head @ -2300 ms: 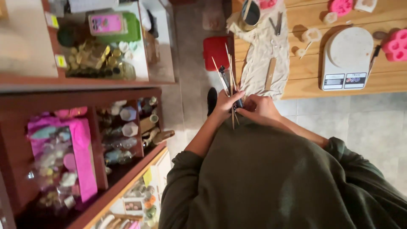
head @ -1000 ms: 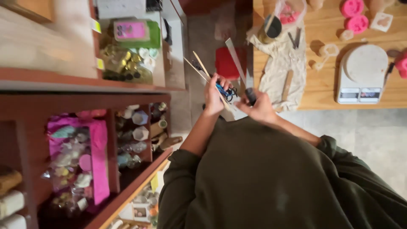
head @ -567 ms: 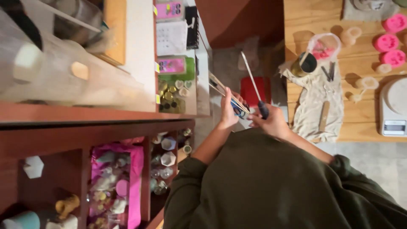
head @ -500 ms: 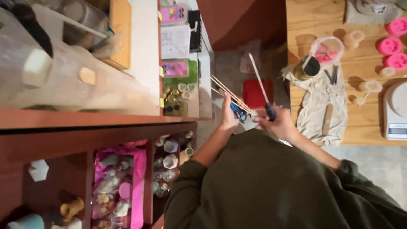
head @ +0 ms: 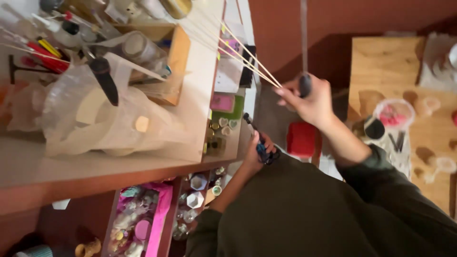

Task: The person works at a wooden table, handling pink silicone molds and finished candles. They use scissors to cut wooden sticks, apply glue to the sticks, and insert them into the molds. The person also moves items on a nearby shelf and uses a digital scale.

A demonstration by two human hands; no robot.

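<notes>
My right hand (head: 309,100) is raised in front of me. It grips several thin wooden sticks (head: 240,50) that fan out to the upper left over the shelf, and a long tool with a dark handle (head: 304,57) pointing straight up. My left hand (head: 257,152) sits lower, close to my chest, closed around blue-handled scissors (head: 261,147) whose dark tip points up and left. Both arms wear dark green sleeves.
A white shelf top (head: 200,95) on the left carries a clear plastic jug (head: 104,119), a wooden box (head: 169,62) and jars of tools. Lower shelves hold small jars and a pink packet (head: 147,223). A wooden table (head: 390,71) stands right, a red stool (head: 302,140) below.
My right hand has lifted the sticks and the long tool higher and apart from my left hand, which keeps the scissors. The view has swung left toward the shelf.
</notes>
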